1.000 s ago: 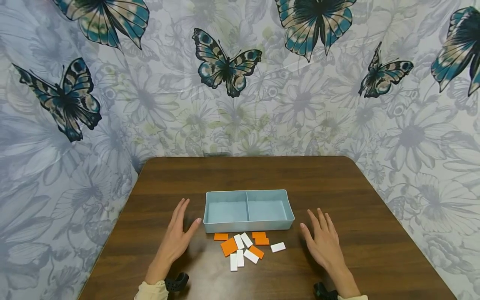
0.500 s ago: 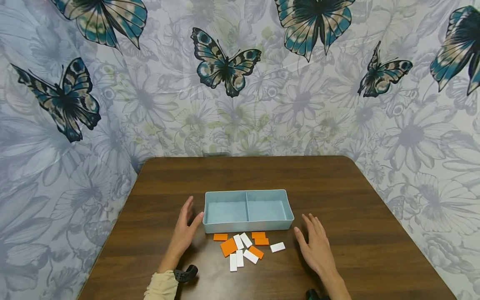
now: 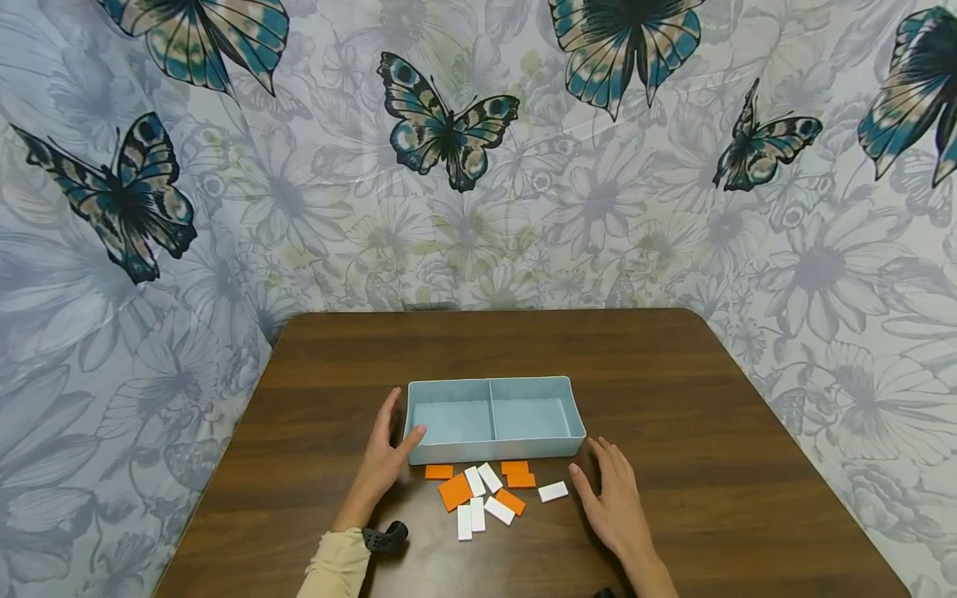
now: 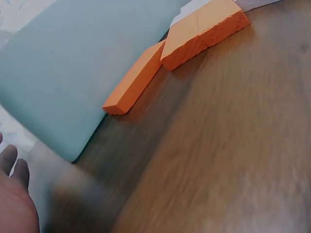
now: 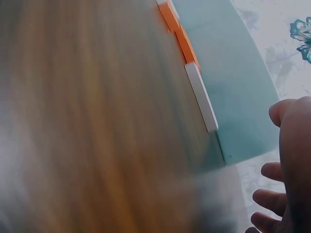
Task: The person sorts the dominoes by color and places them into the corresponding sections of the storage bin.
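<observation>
Blue two-part tray, loose blocks, one hand at each end

Tray (image 3: 478, 452): on the table (image 3: 748, 507), behind the blocks. Left hand (image 3: 380, 463): at its left end, thumb and fingers spread apart, nothing held; contact cannot be told. Right hand (image 3: 616, 502): near the right front corner, fingers extended, nothing held.
Hazards, judged: lone white block (image 3: 553, 492), just beside the right thumb, liable to be knocked by an inward sweep; orange block (image 3: 439, 472), close before the tray's front, liable to be shoved if the tray slides nearer.
Change from earlier frame: both hands closer to the tray; tray and blocks unmoved.
</observation>
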Tool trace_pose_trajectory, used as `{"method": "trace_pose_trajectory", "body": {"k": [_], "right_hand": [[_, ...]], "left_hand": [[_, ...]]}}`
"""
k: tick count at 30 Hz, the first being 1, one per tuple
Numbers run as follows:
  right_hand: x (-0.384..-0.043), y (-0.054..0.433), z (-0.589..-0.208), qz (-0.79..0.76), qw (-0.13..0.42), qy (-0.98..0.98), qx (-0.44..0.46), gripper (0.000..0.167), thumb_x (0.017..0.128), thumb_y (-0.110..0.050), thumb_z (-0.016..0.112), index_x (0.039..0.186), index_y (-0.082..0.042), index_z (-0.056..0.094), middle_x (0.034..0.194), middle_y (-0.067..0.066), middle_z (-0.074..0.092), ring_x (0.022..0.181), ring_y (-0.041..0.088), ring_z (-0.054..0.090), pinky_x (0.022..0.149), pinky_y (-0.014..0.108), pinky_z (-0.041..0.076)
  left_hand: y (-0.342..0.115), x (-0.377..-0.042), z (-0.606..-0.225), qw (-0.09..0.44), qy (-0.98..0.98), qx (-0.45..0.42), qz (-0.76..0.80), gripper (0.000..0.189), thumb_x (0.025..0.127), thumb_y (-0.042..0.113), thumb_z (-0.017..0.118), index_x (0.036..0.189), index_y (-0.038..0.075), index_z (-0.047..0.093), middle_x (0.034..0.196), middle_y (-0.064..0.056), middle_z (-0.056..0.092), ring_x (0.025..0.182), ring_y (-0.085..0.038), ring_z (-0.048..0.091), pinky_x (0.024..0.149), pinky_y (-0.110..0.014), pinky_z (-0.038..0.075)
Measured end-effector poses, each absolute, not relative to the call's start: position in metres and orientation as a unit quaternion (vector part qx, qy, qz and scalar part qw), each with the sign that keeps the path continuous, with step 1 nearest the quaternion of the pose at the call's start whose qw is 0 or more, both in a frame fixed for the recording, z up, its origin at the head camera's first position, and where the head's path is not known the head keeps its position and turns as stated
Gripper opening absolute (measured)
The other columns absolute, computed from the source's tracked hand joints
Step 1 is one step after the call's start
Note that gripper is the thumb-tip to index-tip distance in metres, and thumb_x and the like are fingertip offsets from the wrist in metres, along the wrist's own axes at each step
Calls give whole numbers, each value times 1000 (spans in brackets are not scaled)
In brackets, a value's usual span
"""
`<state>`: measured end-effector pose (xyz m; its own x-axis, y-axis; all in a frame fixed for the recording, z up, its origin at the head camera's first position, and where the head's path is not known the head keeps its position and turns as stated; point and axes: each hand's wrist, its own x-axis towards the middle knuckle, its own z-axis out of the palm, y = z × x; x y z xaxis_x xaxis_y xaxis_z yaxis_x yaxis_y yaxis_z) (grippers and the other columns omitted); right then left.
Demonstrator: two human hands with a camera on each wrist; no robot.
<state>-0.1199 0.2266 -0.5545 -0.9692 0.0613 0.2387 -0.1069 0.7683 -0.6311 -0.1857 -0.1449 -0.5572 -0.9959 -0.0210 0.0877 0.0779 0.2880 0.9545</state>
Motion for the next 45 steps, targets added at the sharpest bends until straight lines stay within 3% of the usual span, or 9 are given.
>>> {"method": "trace_pose_trajectory", "body": {"k": [6, 13, 24, 33, 41, 45], "right_hand": [[-116, 221, -561, 352, 142, -925, 16, 60, 102, -37, 65, 147, -1, 51, 153, 23, 47, 142, 46, 37, 114, 66, 31], [-113, 218, -565, 340, 144, -929, 31, 61, 100, -36, 67, 144, 3, 52, 152, 24, 47, 141, 46, 37, 112, 67, 32], [-112, 213, -567, 296, 187, -936, 41, 58, 91, -40, 78, 132, -1, 64, 143, 18, 57, 134, 42, 46, 107, 64, 39], [-109, 210, -573, 288, 200, -936, 34, 56, 77, -47, 89, 111, -8, 68, 136, 13, 61, 131, 36, 50, 109, 53, 42], [-108, 211, -575, 274, 193, -942, 29, 62, 73, -60, 88, 105, -12, 66, 138, 11, 61, 133, 34, 50, 108, 53, 44], [-107, 211, -576, 267, 189, -944, 31, 65, 71, -64, 86, 105, -12, 66, 138, 11, 61, 132, 33, 50, 107, 54, 45]], "left_hand": [[-138, -189, -559, 40, -793, -17, -608, 83, 99, 37, 68, 166, 23, 20, 173, -7, 13, 158, -37, 17, 126, -61, 15], [-136, -193, -561, 39, -798, -24, -601, 86, 97, 39, 70, 165, 25, 21, 174, -4, 13, 159, -35, 13, 123, -70, 10], [-134, -193, -562, 64, -811, -59, -579, 91, 92, 34, 78, 165, 22, 25, 173, -4, 15, 158, -36, 16, 122, -69, 16], [-139, -190, -566, 79, -776, -41, -625, 92, 92, 21, 79, 165, 22, 23, 171, -8, 21, 156, -32, 25, 124, -50, 22], [-136, -190, -568, 89, -807, -50, -582, 89, 90, 31, 80, 163, 19, 31, 171, -6, 22, 156, -37, 23, 123, -63, 23], [-135, -190, -569, 90, -803, -56, -587, 89, 90, 30, 80, 163, 17, 31, 171, -8, 24, 156, -38, 25, 122, -64, 22]]}}
